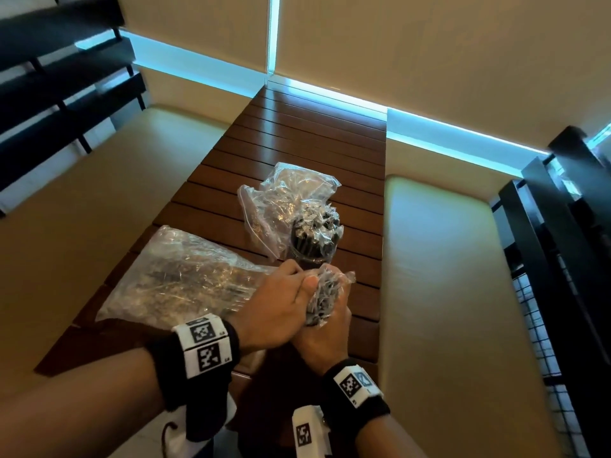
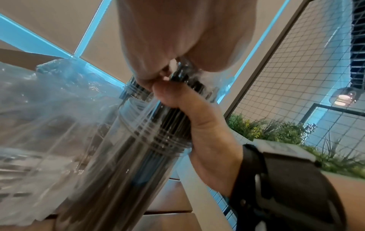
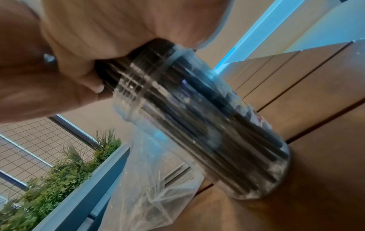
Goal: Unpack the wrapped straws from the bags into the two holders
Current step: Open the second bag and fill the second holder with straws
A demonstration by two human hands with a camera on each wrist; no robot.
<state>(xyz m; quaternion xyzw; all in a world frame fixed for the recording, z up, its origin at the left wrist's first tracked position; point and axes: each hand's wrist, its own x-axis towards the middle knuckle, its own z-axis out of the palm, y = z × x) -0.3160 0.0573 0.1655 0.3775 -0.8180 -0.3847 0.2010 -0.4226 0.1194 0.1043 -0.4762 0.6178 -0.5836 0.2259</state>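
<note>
Both hands meet over the near end of the slatted wooden table (image 1: 297,137). My left hand (image 1: 281,305) and right hand (image 1: 330,332) together grip a bundle of wrapped black straws (image 1: 322,299), crinkled wrapper ends up. In the wrist views the bundle (image 2: 177,118) stands in a clear threaded holder (image 2: 128,164) (image 3: 227,132) on the table; my hands hide that holder in the head view. Just behind stands a second holder (image 1: 314,242) packed with wrapped straws. A large plastic bag (image 1: 178,279) holding straws lies at the left. A smaller crumpled bag (image 1: 281,200) lies farther back.
Cream cushioned benches (image 1: 439,292) run along both sides of the table. Dark slatted seat backs (image 1: 49,94) rise at the far left and right. A wire mesh screen (image 2: 296,78) and green plants (image 2: 276,132) stand to the right. Window blinds close off the table's far end.
</note>
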